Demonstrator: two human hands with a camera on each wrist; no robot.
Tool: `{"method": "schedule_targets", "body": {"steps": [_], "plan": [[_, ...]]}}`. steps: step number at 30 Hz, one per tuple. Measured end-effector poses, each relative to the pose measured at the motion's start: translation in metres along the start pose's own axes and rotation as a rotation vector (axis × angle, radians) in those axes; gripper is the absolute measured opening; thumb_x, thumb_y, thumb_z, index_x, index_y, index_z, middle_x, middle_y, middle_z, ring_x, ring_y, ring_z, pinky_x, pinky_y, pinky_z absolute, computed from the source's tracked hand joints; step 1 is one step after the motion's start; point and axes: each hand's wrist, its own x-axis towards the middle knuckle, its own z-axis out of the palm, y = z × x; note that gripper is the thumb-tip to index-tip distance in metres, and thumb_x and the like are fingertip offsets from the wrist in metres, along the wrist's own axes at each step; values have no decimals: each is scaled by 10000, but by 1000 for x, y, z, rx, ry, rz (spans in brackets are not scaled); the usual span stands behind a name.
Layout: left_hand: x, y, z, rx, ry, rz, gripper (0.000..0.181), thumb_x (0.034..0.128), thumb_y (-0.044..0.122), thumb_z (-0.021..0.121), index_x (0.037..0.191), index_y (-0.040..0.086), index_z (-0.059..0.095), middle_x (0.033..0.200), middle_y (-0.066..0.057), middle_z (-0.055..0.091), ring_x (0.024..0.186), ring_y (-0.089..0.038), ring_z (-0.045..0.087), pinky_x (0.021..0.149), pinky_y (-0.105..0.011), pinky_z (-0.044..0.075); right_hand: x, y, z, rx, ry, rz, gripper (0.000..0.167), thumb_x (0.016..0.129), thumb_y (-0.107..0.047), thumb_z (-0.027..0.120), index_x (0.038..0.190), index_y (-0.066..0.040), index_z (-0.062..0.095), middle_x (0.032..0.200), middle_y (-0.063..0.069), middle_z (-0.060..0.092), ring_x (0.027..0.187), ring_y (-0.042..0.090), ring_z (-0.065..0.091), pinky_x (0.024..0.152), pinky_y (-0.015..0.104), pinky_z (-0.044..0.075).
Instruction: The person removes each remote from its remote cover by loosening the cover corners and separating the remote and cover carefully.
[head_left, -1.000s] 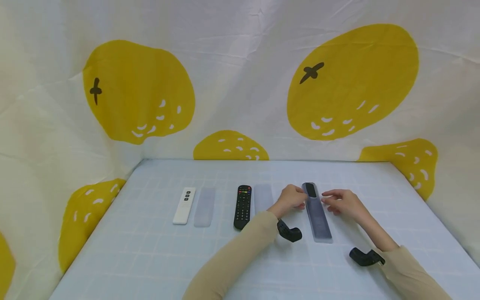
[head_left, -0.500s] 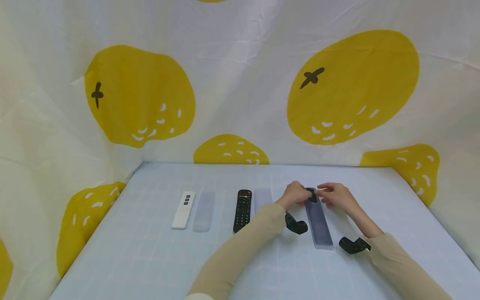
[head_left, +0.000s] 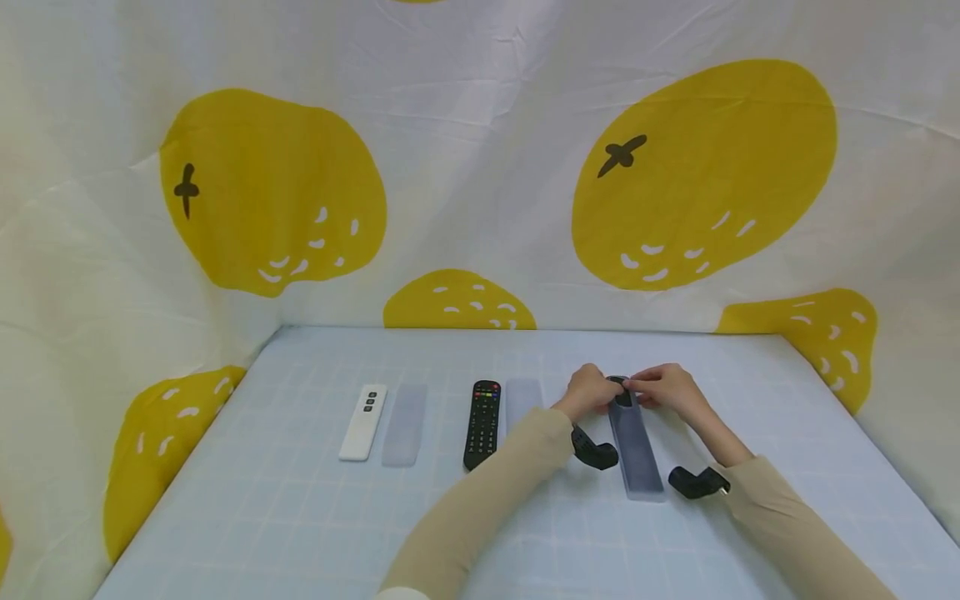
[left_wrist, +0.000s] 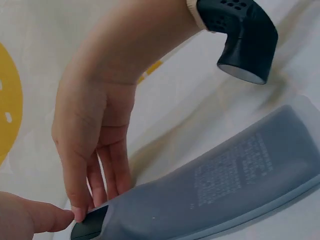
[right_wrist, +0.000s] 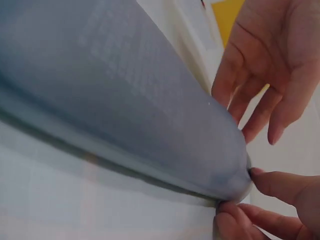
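Note:
A dark remote control lies inside a translucent silicone cover on the right of the table. The cover leaves its dark far end bare, and faint print shows through in the left wrist view. At this end my left hand holds the covered remote with the fingertips, some fingers along its side. From the right my right hand pinches the rim of that end between thumb and fingers, seen best on the right hand in its wrist view. Whether the fingertips hold the cover, the remote or both, I cannot tell.
A white remote control and a flat translucent cover lie at left. Nearer the middle are a black remote control and another translucent cover, partly behind my left arm. A fruit-patterned curtain stands behind the table.
My right hand has moved left and in to the far end of the covered remote. My left hand has shifted slightly right onto the same end.

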Motion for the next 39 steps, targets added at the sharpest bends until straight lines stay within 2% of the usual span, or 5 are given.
{"method": "schedule_targets", "body": {"steps": [6, 15, 21, 28, 39], "plan": [[-6, -1, 0, -63, 78, 15, 324, 858, 184, 693, 1094, -32, 639, 811, -108, 670, 608, -194, 660, 529, -208, 463, -1, 3, -2, 124, 3, 6, 462, 912, -226, 648, 1154, 166, 604, 974, 245, 713, 709, 115, 698, 650, 262, 585], [-2, -2, -4, -161, 149, 58, 230, 786, 168, 783, 978, 46, 749, 865, -65, 743, 639, -129, 659, 554, -197, 506, -7, -2, -10, 144, 39, -31, 529, 907, -300, 665, 1205, 131, 593, 1105, 276, 669, 770, 122, 714, 725, 306, 589], [-4, -4, -9, -190, 149, 131, 217, 806, 187, 763, 992, 75, 762, 773, -57, 745, 621, -113, 664, 529, -170, 433, -14, -9, -14, 136, 57, -56, 521, 923, -298, 643, 1218, 127, 584, 1127, 285, 657, 805, 163, 726, 762, 351, 584], [-9, 1, -13, -321, 120, 145, 233, 821, 130, 752, 1041, 52, 744, 863, -96, 753, 683, -203, 726, 556, -233, 557, -20, -14, -19, 110, 110, -103, 485, 928, -295, 634, 1193, 110, 610, 1130, 286, 658, 819, 192, 724, 751, 347, 587], [-18, 7, -14, -462, 118, 224, 269, 831, 101, 741, 1074, -11, 717, 907, -133, 749, 758, -210, 734, 642, -245, 582, -27, -16, -22, 90, 213, -164, 486, 948, -328, 599, 1222, 74, 606, 1166, 280, 645, 792, 99, 707, 742, 335, 585]]}}
